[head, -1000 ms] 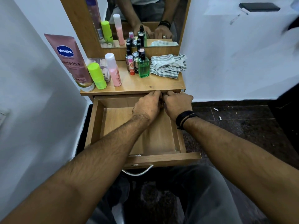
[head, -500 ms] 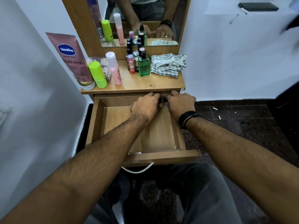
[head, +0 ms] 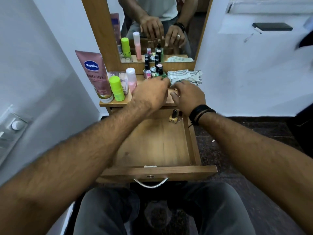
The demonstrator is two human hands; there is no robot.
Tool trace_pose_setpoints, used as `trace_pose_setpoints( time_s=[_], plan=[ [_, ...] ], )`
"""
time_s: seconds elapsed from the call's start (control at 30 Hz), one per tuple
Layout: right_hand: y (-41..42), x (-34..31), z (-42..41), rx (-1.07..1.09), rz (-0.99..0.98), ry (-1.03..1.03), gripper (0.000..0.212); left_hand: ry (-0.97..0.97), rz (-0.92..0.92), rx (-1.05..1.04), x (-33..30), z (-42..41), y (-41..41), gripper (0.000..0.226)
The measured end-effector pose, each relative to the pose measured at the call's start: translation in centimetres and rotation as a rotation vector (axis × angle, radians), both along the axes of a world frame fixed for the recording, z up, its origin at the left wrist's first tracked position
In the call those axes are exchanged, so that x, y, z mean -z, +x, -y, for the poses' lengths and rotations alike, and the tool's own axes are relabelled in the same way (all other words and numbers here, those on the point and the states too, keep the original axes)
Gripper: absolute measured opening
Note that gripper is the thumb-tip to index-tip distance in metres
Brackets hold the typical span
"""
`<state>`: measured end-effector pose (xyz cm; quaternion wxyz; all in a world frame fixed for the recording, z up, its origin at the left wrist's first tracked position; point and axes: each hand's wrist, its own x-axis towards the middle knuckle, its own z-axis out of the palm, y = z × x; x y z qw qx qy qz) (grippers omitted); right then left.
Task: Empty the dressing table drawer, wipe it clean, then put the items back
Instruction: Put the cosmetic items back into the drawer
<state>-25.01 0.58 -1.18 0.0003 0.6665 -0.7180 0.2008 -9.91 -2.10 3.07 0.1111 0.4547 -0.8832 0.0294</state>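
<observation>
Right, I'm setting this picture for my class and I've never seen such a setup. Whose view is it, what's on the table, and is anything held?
There is no machine. A person wears a wide-angle camera on the head, so the one picture looks forward and down at their own arms. The left hand and right hand hover over the dressing table top. Below it is the open drawer, with small nail polish bottles at its back right. On top stand a Vaseline tube, a green bottle, a pink bottle and a cluster of small bottles, beside a striped cloth. The right hand looks empty. The left hand's fingers are hidden.
</observation>
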Motion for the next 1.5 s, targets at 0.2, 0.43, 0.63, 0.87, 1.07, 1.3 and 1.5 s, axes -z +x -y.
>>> trace_pose_setpoints(
  time_s=[0.2,0.43,0.63,0.87,1.07,1.3,1.5],
  plan=[
    [1.2,-3.5,3.8,-0.045,0.117,0.0,0.041,0.013,0.224,-0.171,-5.7,2.5,-1.1,0.027],
    [2.1,-3.5,6.4,0.012,0.104,0.11,0.047,0.077,0.381,-0.312,-5.7,4.0,-1.7,0.028],
    [2.0,-2.9,6.8,0.009,0.101,0.096,0.039,0.144,0.301,-0.378,-3.7,5.4,-0.9,0.027],
    [1.6,-3.4,6.5,-0.025,0.174,0.093,0.036,0.137,0.281,-0.33,-3.9,5.8,-0.5,0.036],
    [0.9,-4.6,4.5,-0.011,0.264,0.068,0.032,0.073,0.264,-0.298,-5.3,4.4,0.2,0.028],
    [-0.8,-6.1,-2.2,-0.067,0.324,0.106,0.028,0.102,0.199,-0.146,-6.4,-0.3,0.5,0.03],
    [-2.5,-2.8,-6.0,-0.071,0.227,0.234,0.022,0.181,0.198,-0.037,-3.4,-4.6,-0.3,0.032]
  ],
)
